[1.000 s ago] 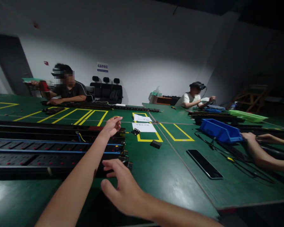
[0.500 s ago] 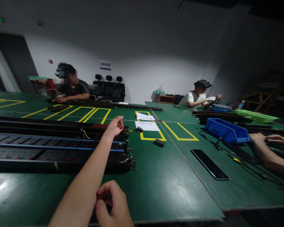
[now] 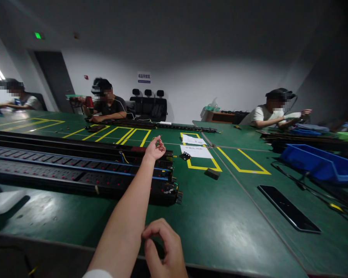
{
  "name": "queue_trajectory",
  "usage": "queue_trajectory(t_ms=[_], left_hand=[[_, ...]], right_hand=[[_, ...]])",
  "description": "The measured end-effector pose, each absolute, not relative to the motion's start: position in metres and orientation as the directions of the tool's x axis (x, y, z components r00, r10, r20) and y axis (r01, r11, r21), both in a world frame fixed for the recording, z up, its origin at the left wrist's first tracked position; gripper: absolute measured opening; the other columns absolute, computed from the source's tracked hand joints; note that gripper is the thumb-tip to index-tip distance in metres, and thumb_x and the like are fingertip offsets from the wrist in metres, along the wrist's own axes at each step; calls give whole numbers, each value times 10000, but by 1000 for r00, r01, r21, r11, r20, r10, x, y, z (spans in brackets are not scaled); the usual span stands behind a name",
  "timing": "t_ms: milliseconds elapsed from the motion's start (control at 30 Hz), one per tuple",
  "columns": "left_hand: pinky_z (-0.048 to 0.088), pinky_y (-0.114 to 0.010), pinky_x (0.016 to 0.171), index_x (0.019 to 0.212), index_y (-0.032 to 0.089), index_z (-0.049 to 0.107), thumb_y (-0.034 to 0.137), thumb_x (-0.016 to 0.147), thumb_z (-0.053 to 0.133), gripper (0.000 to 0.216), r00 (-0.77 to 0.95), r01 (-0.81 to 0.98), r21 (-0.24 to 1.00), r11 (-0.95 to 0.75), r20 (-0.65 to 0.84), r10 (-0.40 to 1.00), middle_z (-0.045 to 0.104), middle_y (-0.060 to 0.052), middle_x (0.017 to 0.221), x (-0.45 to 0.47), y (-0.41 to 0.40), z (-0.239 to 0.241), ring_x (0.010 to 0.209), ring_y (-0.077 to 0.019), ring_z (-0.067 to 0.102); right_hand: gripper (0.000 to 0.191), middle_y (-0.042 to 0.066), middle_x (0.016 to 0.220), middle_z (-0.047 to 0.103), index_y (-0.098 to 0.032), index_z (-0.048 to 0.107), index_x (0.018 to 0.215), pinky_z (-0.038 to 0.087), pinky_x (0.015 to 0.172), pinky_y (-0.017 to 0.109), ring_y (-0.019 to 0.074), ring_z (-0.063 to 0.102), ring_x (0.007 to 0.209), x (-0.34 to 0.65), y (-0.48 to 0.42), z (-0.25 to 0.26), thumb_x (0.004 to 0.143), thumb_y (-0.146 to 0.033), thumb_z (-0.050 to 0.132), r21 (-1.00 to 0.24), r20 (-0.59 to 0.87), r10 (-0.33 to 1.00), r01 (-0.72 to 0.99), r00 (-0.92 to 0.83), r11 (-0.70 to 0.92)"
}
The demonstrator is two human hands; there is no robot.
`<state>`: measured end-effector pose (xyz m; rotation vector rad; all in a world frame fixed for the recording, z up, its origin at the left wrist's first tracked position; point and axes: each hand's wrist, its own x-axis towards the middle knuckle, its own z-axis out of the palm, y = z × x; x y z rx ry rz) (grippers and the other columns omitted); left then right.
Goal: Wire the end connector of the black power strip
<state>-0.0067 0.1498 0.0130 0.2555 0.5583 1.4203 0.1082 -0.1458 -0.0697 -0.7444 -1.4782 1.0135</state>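
Observation:
My left arm stretches out over the strips, and my left hand (image 3: 156, 148) is above their right ends, palm side up with fingers curled in. A thin yellowish line shows by its fingertips; whether they grip it I cannot tell. My right hand (image 3: 166, 247) is low in front, its thumb and index finger bent together in a ring beside my left forearm, with nothing visible in them. Long black strips (image 3: 110, 178) with red dots and blue edges lie side by side under my left arm. A small black perforated bracket (image 3: 185, 155) is right of my left hand.
Printed papers (image 3: 196, 151) and a dark block (image 3: 212, 173) lie by yellow tape markings on the green table (image 3: 226, 216). To the right are a phone (image 3: 288, 208), a blue bin (image 3: 319, 162) and black cables. Several people sit across the table.
The view has swung left, bringing another person at the far left and a white object into sight. The nearby person's hands at the right have left the view. My hands keep nearly the same pose.

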Motion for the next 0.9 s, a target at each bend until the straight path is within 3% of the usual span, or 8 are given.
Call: queue_trajectory(t_ms=[67,100,233,367,500,567,767,900], left_hand=[[427,-183,497,761,167,600,181,791,763,167,62,-861,483,162,-216,974,545,36,661,-6,150,13,510,-50,532],[426,-183,498,761,165,600,180,798,756,161,67,-861,481,167,-218,974,547,35,662,-5,150,13,512,-50,534],[421,-184,495,755,168,598,180,785,768,173,70,-859,483,172,-223,972,550,34,661,-5,152,14,509,-51,529],[422,-188,495,765,171,601,186,768,782,182,67,-858,485,170,-223,973,553,36,658,-7,153,14,503,-54,522],[418,-184,494,758,166,597,189,804,749,160,71,-858,483,175,-226,972,546,35,652,-5,153,15,502,-51,521],[418,-184,495,756,163,597,189,809,744,158,73,-854,488,178,-226,971,545,33,651,-4,154,15,503,-50,521],[417,-182,494,776,169,607,201,772,787,183,65,-842,515,161,-199,978,551,31,652,-1,156,19,512,-56,525],[410,-179,493,771,171,604,199,761,798,197,67,-832,532,160,-191,979,549,33,654,0,156,21,511,-54,523]], right_hand=[[415,71,1090,636,-254,643,1093,523,823,351,229,609,1005,107,-141,-59,738,-80,519,-904,426,891,-109,-157,413],[436,77,1127,623,-250,632,1114,523,836,349,230,602,1031,106,-139,-57,733,-78,512,-906,422,890,-120,-173,406],[459,74,1022,619,-258,629,1042,528,737,341,224,609,885,107,-140,-66,649,-47,520,-897,442,868,-133,-226,422],[323,37,817,622,-271,653,845,505,644,328,208,601,741,112,-146,-70,647,-46,531,-877,480,828,-149,-290,456],[419,66,1008,635,-261,650,1026,522,798,361,229,611,939,109,-144,-62,687,-64,502,-908,416,892,-146,-178,394],[475,72,1068,622,-267,629,1064,528,792,353,232,606,967,107,-143,-64,659,-54,503,-898,433,884,-167,-178,407],[385,36,827,628,-288,651,882,507,631,336,216,603,731,115,-146,-73,613,-49,515,-859,511,814,-180,-275,478],[435,61,995,642,-282,644,888,511,751,389,248,623,870,112,-152,-64,565,-42,480,-893,449,877,-122,-168,434]])
